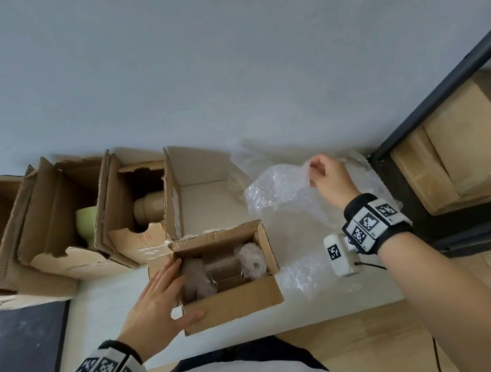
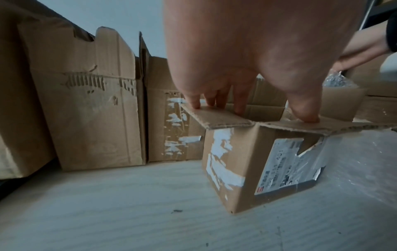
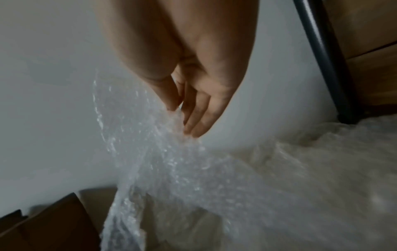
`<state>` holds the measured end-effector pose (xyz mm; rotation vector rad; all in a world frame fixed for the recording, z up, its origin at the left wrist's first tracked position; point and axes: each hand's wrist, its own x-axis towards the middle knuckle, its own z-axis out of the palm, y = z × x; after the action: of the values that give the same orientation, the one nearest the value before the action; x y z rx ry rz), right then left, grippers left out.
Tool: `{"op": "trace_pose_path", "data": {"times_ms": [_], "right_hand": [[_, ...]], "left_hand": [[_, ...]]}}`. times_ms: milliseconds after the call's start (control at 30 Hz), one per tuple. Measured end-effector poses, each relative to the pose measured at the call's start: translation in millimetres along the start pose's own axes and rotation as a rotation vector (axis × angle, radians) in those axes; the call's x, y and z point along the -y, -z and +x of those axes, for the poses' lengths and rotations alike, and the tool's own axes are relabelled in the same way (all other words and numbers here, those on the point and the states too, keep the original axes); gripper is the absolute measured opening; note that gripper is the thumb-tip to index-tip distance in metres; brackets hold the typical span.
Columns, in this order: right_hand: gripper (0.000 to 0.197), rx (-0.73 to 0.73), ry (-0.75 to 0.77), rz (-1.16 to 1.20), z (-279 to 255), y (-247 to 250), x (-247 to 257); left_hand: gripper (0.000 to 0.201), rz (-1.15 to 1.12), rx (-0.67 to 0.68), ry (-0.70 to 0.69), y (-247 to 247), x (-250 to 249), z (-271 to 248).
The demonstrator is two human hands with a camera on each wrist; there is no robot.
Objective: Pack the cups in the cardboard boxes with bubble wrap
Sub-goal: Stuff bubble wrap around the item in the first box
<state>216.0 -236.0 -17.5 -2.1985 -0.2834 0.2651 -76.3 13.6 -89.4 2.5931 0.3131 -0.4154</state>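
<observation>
A small cardboard box [image 1: 236, 300] stands open on the white table [image 1: 107, 313]. Inside it lies a clear glass cup [image 1: 223, 269] between two wads of bubble wrap. My left hand [image 1: 173, 293] rests flat on the box's left flap, fingers straight and thumb on the near flap. The left wrist view shows its fingertips [image 2: 239, 110] pressing the flaps of the box [image 2: 236, 169] down. Further right, my right hand [image 1: 314, 174] pinches an edge of a bubble wrap sheet [image 1: 280, 191] and holds it raised above the table. In the right wrist view the thumb and fingers of that hand [image 3: 179, 110] pinch the sheet [image 3: 163, 161].
Behind the small box stand taller open boxes, one with a green cup [image 1: 87, 220] and one with a beige cup [image 1: 150, 209]. A big box sits at far left. More bubble wrap [image 1: 308, 272] lies on the table. A black-framed shelf [image 1: 437, 86] holding cardboard boxes stands at right.
</observation>
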Motion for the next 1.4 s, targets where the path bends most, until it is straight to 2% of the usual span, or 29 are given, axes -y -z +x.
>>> {"op": "trace_pose_path", "data": {"times_ms": [167,300,433,500,600,633,700,833,900,967,1033,1067,1100,1167,1267,1400], "right_hand": [[0.021,-0.023,0.282,-0.098,-2.5,16.6,50.7],[0.022,0.017,0.499,-0.145,-11.3,25.6,103.0],[0.019,0.127,0.624,-0.118,-25.0,24.6,146.0],[0.016,0.179,0.649,-0.112,-33.6,20.5,160.6],[0.011,0.235,0.644,-0.032,-42.2,21.1,170.8],[0.013,0.259,0.603,0.036,-43.8,25.4,171.7],[0.034,0.334,0.5,0.21,-43.7,39.2,166.9],[0.093,0.375,0.417,0.354,-42.0,59.4,150.7],[0.104,0.388,0.366,0.399,-41.8,54.9,146.1],[0.093,0.46,0.3,0.406,-40.0,42.0,142.6],[0.053,0.529,0.278,0.296,-39.5,21.9,137.9],[0.03,0.512,0.288,0.215,-40.2,11.7,137.4],[0.016,0.469,0.296,0.173,-39.5,3.8,137.3],[0.028,0.361,0.26,0.186,-33.7,-3.1,136.5],[0.008,0.271,0.212,0.315,-24.3,3.6,140.5],[0.006,0.195,0.254,0.272,-18.6,12.9,145.6]], "left_hand": [[0.087,-0.171,-0.029,0.009,29.1,-25.2,0.5],[0.101,-0.319,-0.304,-0.147,85.5,-72.2,16.1],[0.115,-0.367,-0.463,-0.234,138.5,-126.7,45.3],[0.098,-0.34,-0.527,-0.262,157.4,-146.6,57.2],[0.027,-0.35,-0.669,-0.292,180.5,-156.9,65.8],[0.011,-0.384,-0.7,-0.29,188.6,-155.7,67.0],[0.013,-0.509,-0.708,-0.272,205.2,-149.8,68.0],[0.013,-0.89,-0.552,-0.247,239.4,-137.8,55.5],[0.014,-1.004,-0.471,-0.256,253.3,-133.2,45.4],[0.019,-1.102,-0.421,-0.278,265.3,-129.0,36.7],[0.021,-1.155,-0.388,-0.295,273.6,-125.4,31.0],[0.022,-1.164,-0.376,-0.3,276.1,-123.5,28.8],[0.023,-1.166,-0.367,-0.304,277.9,-121.1,26.5],[0.027,-1.148,-0.37,-0.311,280.8,-112.4,22.0],[0.028,-1.113,-0.363,-0.335,282.0,-92.8,14.2],[0.026,-0.971,-0.318,-0.38,265.1,-69.5,0.2]]}}
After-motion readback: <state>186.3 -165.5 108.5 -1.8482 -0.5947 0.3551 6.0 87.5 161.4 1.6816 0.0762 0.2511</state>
